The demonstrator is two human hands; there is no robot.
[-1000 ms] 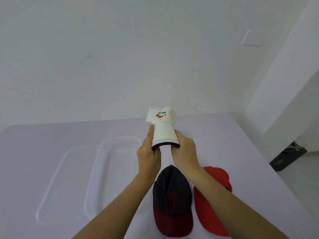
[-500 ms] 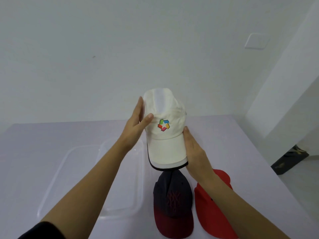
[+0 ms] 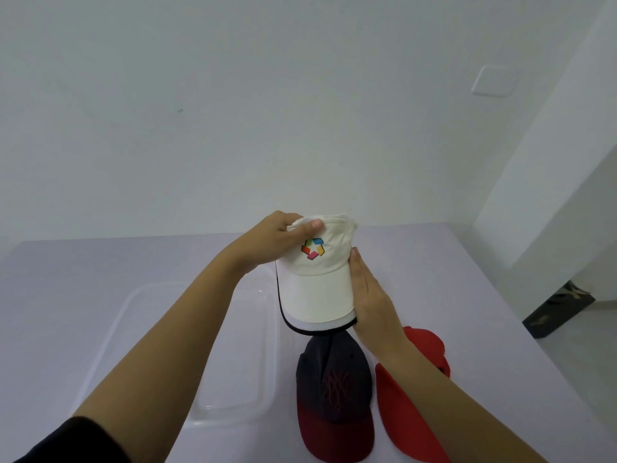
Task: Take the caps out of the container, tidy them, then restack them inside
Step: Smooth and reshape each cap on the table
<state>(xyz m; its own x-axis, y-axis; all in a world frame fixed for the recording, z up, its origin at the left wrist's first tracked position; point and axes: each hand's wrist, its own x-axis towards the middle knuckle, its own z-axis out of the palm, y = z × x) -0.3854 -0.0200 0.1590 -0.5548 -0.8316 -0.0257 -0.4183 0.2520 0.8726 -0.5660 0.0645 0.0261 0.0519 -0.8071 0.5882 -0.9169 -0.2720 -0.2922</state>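
I hold a white cap (image 3: 317, 289) with a coloured logo and a black-edged brim in the air above the table. My left hand (image 3: 283, 240) grips the top of its crown, thumb on the front panel. My right hand (image 3: 370, 299) lies flat along the brim's right edge with its fingers behind. Below it, a navy cap with a dark red brim (image 3: 334, 392) rests on the table, and a red cap (image 3: 410, 396) lies to its right, partly hidden by my right forearm. A clear plastic container (image 3: 263, 355) sits to the left, with nothing visible inside.
The lilac table (image 3: 66, 295) stands against a white wall. Its right edge drops to a floor where a dark object (image 3: 557, 305) lies. A clear flat lid (image 3: 113, 329) appears to lie left of the container, partly behind my left arm.
The white cap was folded narrow between both hands a second ago. It has opened out, my left hand moved up to the crown, and the cap has since come down a little with the crown pressed flatter.
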